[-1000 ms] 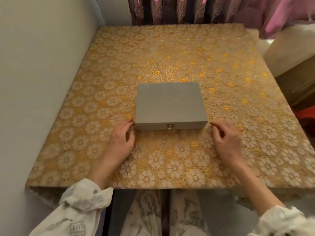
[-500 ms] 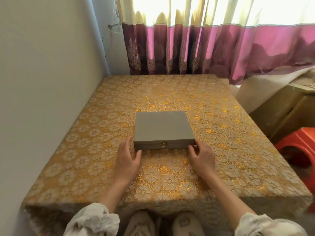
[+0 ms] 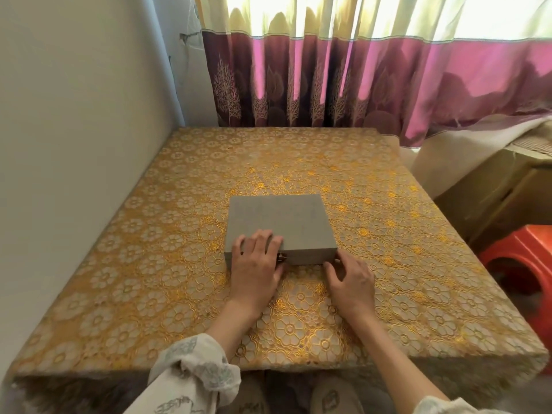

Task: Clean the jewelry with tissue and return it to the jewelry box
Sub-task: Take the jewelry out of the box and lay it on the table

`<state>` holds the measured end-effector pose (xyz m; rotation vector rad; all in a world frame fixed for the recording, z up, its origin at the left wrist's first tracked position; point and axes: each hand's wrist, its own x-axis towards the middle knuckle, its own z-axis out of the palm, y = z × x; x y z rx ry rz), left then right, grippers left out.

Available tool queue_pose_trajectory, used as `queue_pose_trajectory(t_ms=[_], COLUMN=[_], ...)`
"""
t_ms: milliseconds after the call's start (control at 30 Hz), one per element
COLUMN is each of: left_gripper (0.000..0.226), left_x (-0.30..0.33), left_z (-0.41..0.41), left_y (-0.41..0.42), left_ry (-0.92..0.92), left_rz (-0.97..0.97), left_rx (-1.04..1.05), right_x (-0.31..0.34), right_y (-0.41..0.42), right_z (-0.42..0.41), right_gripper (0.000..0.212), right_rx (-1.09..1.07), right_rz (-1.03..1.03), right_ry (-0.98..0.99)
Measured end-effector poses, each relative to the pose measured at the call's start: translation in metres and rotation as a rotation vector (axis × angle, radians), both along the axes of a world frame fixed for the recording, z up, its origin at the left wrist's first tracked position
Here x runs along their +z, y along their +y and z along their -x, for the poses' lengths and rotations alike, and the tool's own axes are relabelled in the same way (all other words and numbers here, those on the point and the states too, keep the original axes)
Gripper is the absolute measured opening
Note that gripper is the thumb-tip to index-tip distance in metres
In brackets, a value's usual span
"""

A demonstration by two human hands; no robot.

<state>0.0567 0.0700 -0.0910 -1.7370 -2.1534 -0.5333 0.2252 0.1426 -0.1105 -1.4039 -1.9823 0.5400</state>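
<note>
— How many of each, then?

— One jewelry box (image 3: 276,222), grey, lid down, lying flat near the middle of the bench (image 3: 125,282) on its gold flowered cloth; one small brass clasp (image 3: 282,258) on the box's near face; two hands; one red stool (image 3: 525,258) off to the right; one curtain (image 3: 358,70) behind; no jewelry or tissue shows.

— And the left hand?

— The left hand (image 3: 256,264) lies over the near left part of the lid, fingers fairly straight and resting on top, thumb down by the clasp; the grip is apart, not clamped on anything.

— The right?

— The right hand (image 3: 352,283) sits on the cloth just beside the box's near right corner, fingertips touching that corner, fingers loosely bent; its grip is also apart.

— What differs from half a second ago?

— Then the left hand stood on the cloth at the box's left corner; now it has come up onto the lid; the right hand has stayed at the right corner; the box has not shifted on the cloth.
</note>
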Motion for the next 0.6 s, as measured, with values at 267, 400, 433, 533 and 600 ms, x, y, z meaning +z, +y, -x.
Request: queue_pose_trajectory(t_ms=[267,400,433,533,600], left_gripper=[0.04,0.049,0.054,0.068,0.061], left_x=[0.015,0.013,0.009,0.005,0.006], left_z=[0.016,0.032,0.036,0.042,0.045], left_y=[-0.004,-0.014,-0.019,-0.035,-0.039], left_ry=[-0.214,-0.298,-0.36,-0.706,-0.812], left_rz=[-0.084,-0.088,-0.092,-0.072,-0.054], left_rx=[-0.129,-0.103,-0.046,0.123,0.101], right_x=[0.004,0.007,0.008,0.01,0.01], right_y=[-0.002,-0.004,-0.005,-0.006,-0.006], right_z=[0.0,0.0,0.0,0.0,0.0], right_gripper=[0.034,0.038,0.039,0.043,0.044], right_rx=[0.005,0.011,0.009,0.003,0.007], right_rz=[0.007,0.019,0.024,0.04,0.041], right_ry=[0.017,0.04,0.05,0.079,0.09])
